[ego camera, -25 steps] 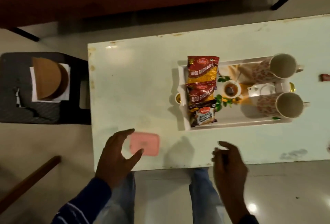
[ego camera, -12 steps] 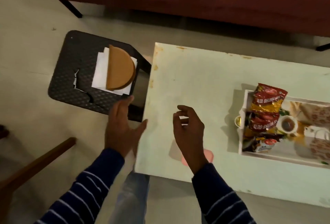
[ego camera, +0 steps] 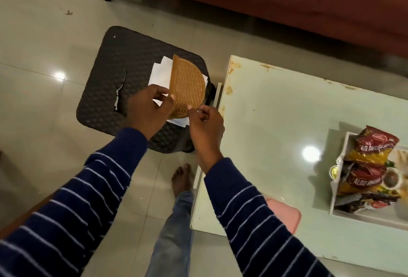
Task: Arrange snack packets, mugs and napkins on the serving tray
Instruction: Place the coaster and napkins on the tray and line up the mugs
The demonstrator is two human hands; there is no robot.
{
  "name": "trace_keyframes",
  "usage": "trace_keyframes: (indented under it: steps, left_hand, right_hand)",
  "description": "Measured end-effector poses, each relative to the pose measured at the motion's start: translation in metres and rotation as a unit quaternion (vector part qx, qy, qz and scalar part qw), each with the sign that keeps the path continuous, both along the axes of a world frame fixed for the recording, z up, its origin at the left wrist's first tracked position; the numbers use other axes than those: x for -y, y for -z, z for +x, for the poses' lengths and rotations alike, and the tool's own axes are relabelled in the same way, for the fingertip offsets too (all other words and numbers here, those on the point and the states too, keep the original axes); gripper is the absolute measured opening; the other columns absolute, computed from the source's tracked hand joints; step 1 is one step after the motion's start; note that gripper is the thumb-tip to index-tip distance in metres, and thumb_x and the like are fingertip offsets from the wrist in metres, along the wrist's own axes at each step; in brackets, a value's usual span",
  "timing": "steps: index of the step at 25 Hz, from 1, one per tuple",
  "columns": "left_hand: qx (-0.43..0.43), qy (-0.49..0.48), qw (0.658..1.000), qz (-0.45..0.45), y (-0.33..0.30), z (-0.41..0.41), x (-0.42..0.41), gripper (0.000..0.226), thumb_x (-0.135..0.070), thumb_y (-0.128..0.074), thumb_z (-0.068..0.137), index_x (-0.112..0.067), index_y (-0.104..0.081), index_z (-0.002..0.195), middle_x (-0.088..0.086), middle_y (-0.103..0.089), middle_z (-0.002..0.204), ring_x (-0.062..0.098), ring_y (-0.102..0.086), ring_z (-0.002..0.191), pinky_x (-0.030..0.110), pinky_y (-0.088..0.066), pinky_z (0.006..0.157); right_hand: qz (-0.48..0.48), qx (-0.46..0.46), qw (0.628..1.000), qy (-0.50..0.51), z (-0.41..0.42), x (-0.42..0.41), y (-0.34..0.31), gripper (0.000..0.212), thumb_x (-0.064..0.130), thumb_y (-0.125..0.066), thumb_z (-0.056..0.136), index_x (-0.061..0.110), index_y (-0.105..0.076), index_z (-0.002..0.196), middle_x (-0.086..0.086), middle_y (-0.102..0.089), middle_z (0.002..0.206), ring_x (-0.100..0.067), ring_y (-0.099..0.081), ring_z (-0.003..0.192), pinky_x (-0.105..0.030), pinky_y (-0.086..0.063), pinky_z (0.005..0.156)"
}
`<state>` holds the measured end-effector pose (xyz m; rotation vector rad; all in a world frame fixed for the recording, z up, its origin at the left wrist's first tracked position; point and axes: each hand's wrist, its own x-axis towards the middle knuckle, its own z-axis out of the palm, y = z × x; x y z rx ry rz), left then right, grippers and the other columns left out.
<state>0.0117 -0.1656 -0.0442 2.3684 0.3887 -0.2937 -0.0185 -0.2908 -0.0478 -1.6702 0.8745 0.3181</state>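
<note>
A: Where are the hands?

B: Both over the black stool [ego camera: 123, 73], close together. The left hand [ego camera: 147, 108] pinches the straight edge of the tan woven holder [ego camera: 187, 87]; the right hand [ego camera: 206, 122] has its thumb and fingers curled at the holder's lower rim, pinching there, I think, though whether it has the holder or a sheet I cannot tell.

A: And the napkins?

B: The white napkins [ego camera: 162, 71] lie under the holder, fanned out, corners poking past it on the far-left and near sides.

A: What might go wrong?

B: Lifting the holder alone could drag loose sheets off onto the floor; the stack looks unsquared. The stool's top is also cracked at its left.

A: Room to move?

B: The table [ego camera: 276, 108] edge sits just beside the stool, on the right. The serving tray [ego camera: 340, 166] is well apart at the far right, its left end filled with snack packets [ego camera: 373, 150]. A pink lid [ego camera: 284, 212] lies near the table's front edge, partly under the right sleeve.
</note>
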Motion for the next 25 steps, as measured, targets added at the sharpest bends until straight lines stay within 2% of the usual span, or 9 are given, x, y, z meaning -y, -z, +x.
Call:
trace_keyframes:
  steps: [5, 8, 11, 13, 14, 16, 18, 20, 25]
  left_hand:
    - [-0.029, -0.06, 0.993, -0.101, -0.002, -0.003, -0.008, 0.033, -0.028, -0.071, 0.089, -0.022, -0.059, 0.119, -0.004, -0.065, 0.11, 0.007, -0.064, 0.092, 0.008, -0.046, 0.059]
    - [-0.023, -0.07, 0.981, -0.179, -0.017, -0.005, -0.013, 0.055, -0.031, -0.075, 0.083, -0.027, -0.046, 0.129, 0.002, -0.065, 0.117, 0.011, -0.066, 0.099, 0.012, -0.052, 0.06]
    - [0.017, 0.065, 0.987, -0.149, -0.039, 0.007, -0.016, 0.092, -0.045, -0.08, 0.07, -0.014, -0.036, 0.144, 0.012, -0.057, 0.132, 0.02, -0.06, 0.117, 0.031, -0.054, 0.086]
    - [0.051, 0.211, 0.97, -0.112, -0.056, 0.021, -0.002, 0.115, -0.057, -0.084, 0.063, -0.007, -0.028, 0.151, 0.016, -0.044, 0.147, 0.034, -0.045, 0.133, 0.05, -0.042, 0.106]
    - [0.085, 0.276, 0.955, -0.07, -0.067, 0.028, 0.012, 0.119, -0.059, -0.083, 0.06, -0.013, -0.024, 0.153, 0.009, -0.039, 0.152, 0.036, -0.039, 0.138, 0.049, -0.035, 0.112]
    - [0.146, 0.373, 0.916, -0.014, -0.087, 0.033, 0.053, 0.114, -0.057, -0.085, 0.058, -0.025, -0.028, 0.152, -0.001, -0.033, 0.155, 0.034, -0.035, 0.141, 0.047, -0.031, 0.115]
    - [0.147, 0.465, 0.873, -0.025, -0.101, 0.027, 0.116, 0.101, -0.054, -0.084, 0.062, -0.02, -0.04, 0.146, 0.005, -0.043, 0.15, 0.036, -0.042, 0.135, 0.058, -0.036, 0.106]
    - [0.119, 0.528, 0.841, -0.013, -0.107, 0.016, 0.187, 0.089, -0.046, -0.085, 0.064, -0.024, -0.046, 0.142, 0.002, -0.055, 0.139, 0.031, -0.049, 0.128, 0.059, -0.039, 0.102]
    - [0.122, 0.593, 0.796, -0.017, -0.103, -0.034, 0.358, 0.08, -0.034, -0.081, 0.078, -0.029, -0.04, 0.147, -0.004, -0.054, 0.142, 0.02, -0.047, 0.128, 0.042, -0.037, 0.105]
  right_hand:
    - [0.004, 0.007, 1.0, -0.023, 0.002, -0.002, 0.0, 0.024, 0.042, -0.068, 0.088, 0.022, -0.062, 0.101, 0.0, -0.061, 0.119, -0.02, -0.057, 0.113, -0.042, -0.053, 0.097]
    - [0.074, 0.047, 0.996, -0.031, 0.0, 0.007, -0.024, 0.02, 0.035, -0.068, 0.09, 0.02, -0.06, 0.099, 0.003, -0.065, 0.112, -0.014, -0.062, 0.103, -0.029, -0.057, 0.088]
    - [0.058, 0.15, 0.985, -0.058, -0.012, 0.033, -0.06, 0.017, 0.028, -0.07, 0.09, 0.015, -0.06, 0.096, 0.002, -0.069, 0.101, -0.008, -0.065, 0.09, -0.011, -0.054, 0.075]
    - [0.009, 0.218, 0.973, -0.077, -0.031, 0.064, -0.081, 0.017, 0.026, -0.071, 0.089, 0.014, -0.061, 0.094, 0.003, -0.07, 0.096, -0.006, -0.065, 0.088, -0.008, -0.051, 0.075]
    - [-0.018, 0.238, 0.967, -0.088, -0.043, 0.08, -0.09, 0.017, 0.026, -0.072, 0.088, 0.015, -0.06, 0.095, 0.007, -0.069, 0.095, -0.005, -0.065, 0.089, -0.007, -0.049, 0.076]
    - [-0.064, 0.249, 0.963, -0.086, -0.07, 0.118, -0.102, 0.027, 0.027, -0.075, 0.085, 0.021, -0.056, 0.102, 0.019, -0.064, 0.097, -0.002, -0.064, 0.092, -0.005, -0.045, 0.079]
    - [-0.106, 0.238, 0.964, -0.045, -0.1, 0.166, -0.112, 0.044, 0.028, -0.081, 0.078, 0.026, -0.051, 0.111, 0.029, -0.059, 0.103, 0.0, -0.064, 0.096, -0.006, -0.046, 0.082]
    - [-0.146, 0.223, 0.964, 0.004, -0.132, 0.221, -0.119, 0.061, 0.028, -0.085, 0.073, 0.028, -0.049, 0.122, 0.036, -0.057, 0.111, 0.002, -0.063, 0.103, -0.008, -0.048, 0.086]
    - [-0.276, 0.163, 0.944, 0.074, -0.203, 0.347, -0.123, 0.058, 0.035, -0.081, 0.076, 0.026, -0.059, 0.129, 0.013, -0.067, 0.118, -0.005, -0.065, 0.106, -0.023, -0.056, 0.089]
